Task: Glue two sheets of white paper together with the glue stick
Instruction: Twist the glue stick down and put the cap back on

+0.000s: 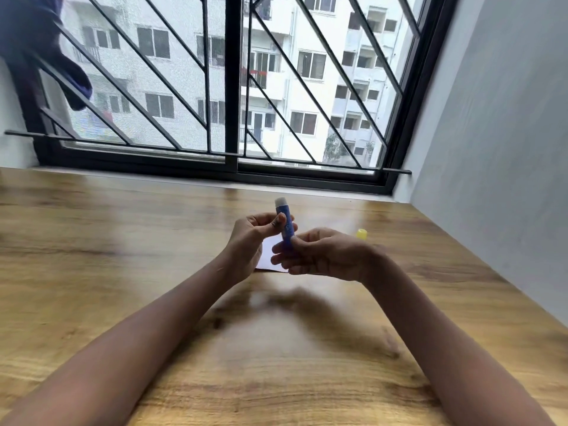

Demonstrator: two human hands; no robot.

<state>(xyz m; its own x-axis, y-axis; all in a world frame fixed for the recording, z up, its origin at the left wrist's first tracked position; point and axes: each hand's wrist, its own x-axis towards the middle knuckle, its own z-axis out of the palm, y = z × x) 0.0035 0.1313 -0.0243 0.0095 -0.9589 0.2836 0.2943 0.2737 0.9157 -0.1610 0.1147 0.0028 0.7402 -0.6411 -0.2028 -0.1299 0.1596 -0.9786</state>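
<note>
Wooden worktop (pixel 123 241) below a barred window: I hold the blue glue stick (pixel 286 229) upright and uncapped, left hand (pixel 255 238) pinching its barrel, right hand (pixel 319 253) closed around its base, probably to twist glue up, above the white paper (pixel 272 256), yellow cap (pixel 361 234) parked just right.

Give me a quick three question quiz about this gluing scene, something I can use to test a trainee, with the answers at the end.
1. True or false: the glue stick is uncapped, its white tip showing.
2. Which hand grips the lower end of the stick: A) left hand B) right hand C) neither
3. Where does the yellow cap lie relative to the right hand?

Key
1. True.
2. B; the left hand pinches it higher up.
3. On the wooden table, just beyond and to the right of the hand. The white paper lies under the hands, mostly hidden.
</note>
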